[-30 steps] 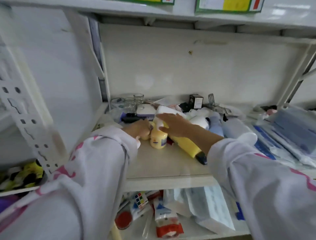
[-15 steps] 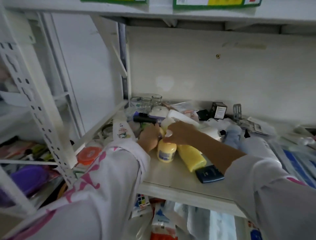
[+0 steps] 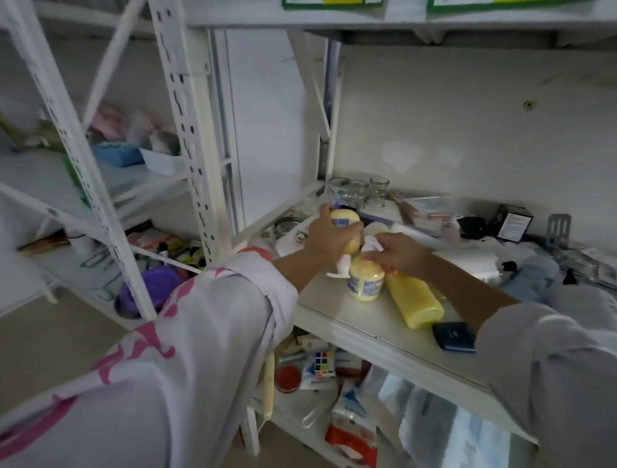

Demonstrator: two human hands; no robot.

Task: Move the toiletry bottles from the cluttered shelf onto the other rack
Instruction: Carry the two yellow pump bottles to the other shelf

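- White cluttered shelf [image 3: 377,329], 2nd rack [image 3: 140,187] to its left.
- L hand [image 3: 329,239] grasps a yellow bottle [image 3: 347,230] upside down, lifted.
- R hand [image 3: 397,254] grasps the pump of an upright bottle [image 3: 365,284]; long bottle [image 3: 415,302] lies base toward front edge.

No text is legible anywhere — all print is too blurred. Blue label on the small yellow bottle [image 3: 365,286] shows white marks, unreadable. Bottle in the left hand [image 3: 325,236] has a blue label, also unreadable. Black box [image 3: 513,223] carries a white printed panel — lines only. Green-edged signs [image 3: 332,3] are cropped, no letters.
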